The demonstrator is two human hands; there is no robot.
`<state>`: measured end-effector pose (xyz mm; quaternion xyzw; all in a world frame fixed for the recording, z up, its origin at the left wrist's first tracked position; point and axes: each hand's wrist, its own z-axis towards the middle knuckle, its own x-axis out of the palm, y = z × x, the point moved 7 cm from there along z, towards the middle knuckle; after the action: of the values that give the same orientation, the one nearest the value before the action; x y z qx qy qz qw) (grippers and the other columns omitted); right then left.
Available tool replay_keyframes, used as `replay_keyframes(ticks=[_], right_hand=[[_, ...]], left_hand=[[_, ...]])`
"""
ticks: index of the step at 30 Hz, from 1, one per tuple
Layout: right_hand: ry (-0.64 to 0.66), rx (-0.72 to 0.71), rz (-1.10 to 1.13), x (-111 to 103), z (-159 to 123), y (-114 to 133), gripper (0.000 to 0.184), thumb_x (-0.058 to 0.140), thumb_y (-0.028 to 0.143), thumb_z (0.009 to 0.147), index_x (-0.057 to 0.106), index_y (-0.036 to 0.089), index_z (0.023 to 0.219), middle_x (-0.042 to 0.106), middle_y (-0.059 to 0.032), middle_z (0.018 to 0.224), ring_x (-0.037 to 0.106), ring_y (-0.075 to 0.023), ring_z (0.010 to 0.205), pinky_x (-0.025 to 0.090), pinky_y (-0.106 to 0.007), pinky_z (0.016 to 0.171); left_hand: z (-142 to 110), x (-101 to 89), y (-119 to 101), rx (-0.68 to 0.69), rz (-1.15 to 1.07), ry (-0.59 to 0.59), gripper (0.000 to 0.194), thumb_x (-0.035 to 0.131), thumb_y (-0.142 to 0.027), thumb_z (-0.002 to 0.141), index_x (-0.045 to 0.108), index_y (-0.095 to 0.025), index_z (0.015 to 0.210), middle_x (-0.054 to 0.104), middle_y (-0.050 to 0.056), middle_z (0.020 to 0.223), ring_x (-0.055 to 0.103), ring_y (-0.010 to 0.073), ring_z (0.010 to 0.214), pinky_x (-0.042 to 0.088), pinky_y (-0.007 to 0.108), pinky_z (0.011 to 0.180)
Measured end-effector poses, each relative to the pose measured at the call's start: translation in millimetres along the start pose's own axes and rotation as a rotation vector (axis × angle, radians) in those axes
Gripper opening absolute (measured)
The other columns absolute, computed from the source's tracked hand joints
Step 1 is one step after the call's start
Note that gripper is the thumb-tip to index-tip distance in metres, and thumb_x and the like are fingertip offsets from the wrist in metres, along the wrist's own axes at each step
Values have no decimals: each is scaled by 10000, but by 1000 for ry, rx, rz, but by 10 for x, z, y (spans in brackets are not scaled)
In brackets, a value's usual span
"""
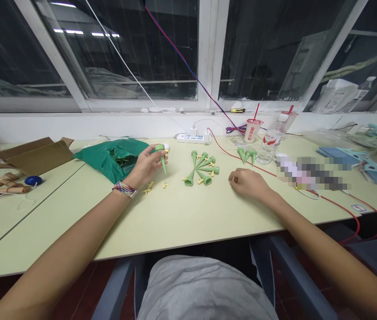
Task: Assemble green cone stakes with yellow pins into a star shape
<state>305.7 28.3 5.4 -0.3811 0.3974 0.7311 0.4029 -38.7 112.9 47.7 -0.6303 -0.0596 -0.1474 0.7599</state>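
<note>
My left hand (pixel 148 164) is closed around a green plastic watering spike (pixel 162 162), its point hanging down. A small yellow valve piece (pixel 167 152) shows at its side. Below that hand, several loose yellow valve pieces (pixel 165 185) lie on the table. Several green cone spikes (pixel 203 168) are laid out in a fan at the middle, tips together, with yellow pieces by some of them. My right hand (pixel 253 184) rests on the table to the right of the fan, fingers curled in, with nothing visible in them. Farther back stand a few more green spikes (pixel 247 155).
A green plastic bag (pixel 105 155) and an open cardboard box (pixel 38 155) lie left, near wooden pieces and a blue ball (pixel 33 181). A power strip (pixel 193 138), a drink cup (pixel 252 130) and a water bottle (pixel 270 144) stand behind. A red cable (pixel 228 153) crosses right.
</note>
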Motion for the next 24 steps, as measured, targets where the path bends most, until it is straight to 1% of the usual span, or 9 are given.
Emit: replay_keyframes(ticks=[2,5,7,9,12,15,18,21,24], right_hand=[[-7,-20,11,-3,55,12,171,693,106,801,740,270,785,704,-55,803,589,-206,663,389,-328,583],[-38,-41,104,-116,217,116,175,619,170,896,777,240,874,726,-67,885,640,-215,722,447,-350,636],[-95,-57,256,-222,374,270,177,610,201,921,784,215,895,744,-69,912,655,-202,736,493,-366,703],[-181,-59,481,-295,541,459,142,648,253,915,779,207,886,767,-57,903,676,-200,765,524,-361,742],[-224,-78,795,-222,750,798,128,703,315,889,774,210,910,775,-40,893,703,-201,812,561,-352,773],[-257,-130,998,-89,829,1093,167,707,346,893,775,218,977,774,-48,957,721,-203,879,588,-356,815],[-323,-168,1030,-36,784,1225,196,679,370,927,791,241,1022,761,-62,1018,720,-207,942,600,-366,861],[-374,-177,1018,-49,703,1213,186,672,387,952,793,252,999,761,-64,1049,723,-209,956,606,-375,884],[-366,-177,1018,-44,658,1163,198,680,415,966,782,251,1013,765,-63,1066,733,-201,888,615,-376,859]], left_hand=[[-12,23,9,-4,-10,7,388,949,-206,648,649,-174,892,728,22,894,679,115,719,560,233,674],[-38,74,24,-7,-22,20,409,958,-211,641,661,-165,919,744,36,904,690,119,724,572,249,706],[-66,135,35,-6,-25,49,435,959,-218,647,670,-163,967,753,46,908,698,128,730,582,269,732],[-105,211,46,-4,-15,88,466,959,-227,658,672,-169,1021,758,47,886,703,141,724,588,293,747],[-174,321,66,1,26,140,500,958,-250,676,669,-180,1078,763,47,854,713,160,714,593,324,764],[-235,402,88,1,71,184,503,955,-287,699,663,-187,1095,764,45,840,719,168,711,588,331,769],[-273,444,109,-8,92,217,497,951,-313,715,659,-193,1099,755,37,842,719,169,715,583,327,766],[-295,469,122,-14,95,233,485,942,-317,733,660,-200,1110,748,30,851,722,170,733,576,316,756],[-312,496,130,-18,87,237,475,938,-313,737,663,-198,1106,721,9,789,719,174,726,568,308,734]])
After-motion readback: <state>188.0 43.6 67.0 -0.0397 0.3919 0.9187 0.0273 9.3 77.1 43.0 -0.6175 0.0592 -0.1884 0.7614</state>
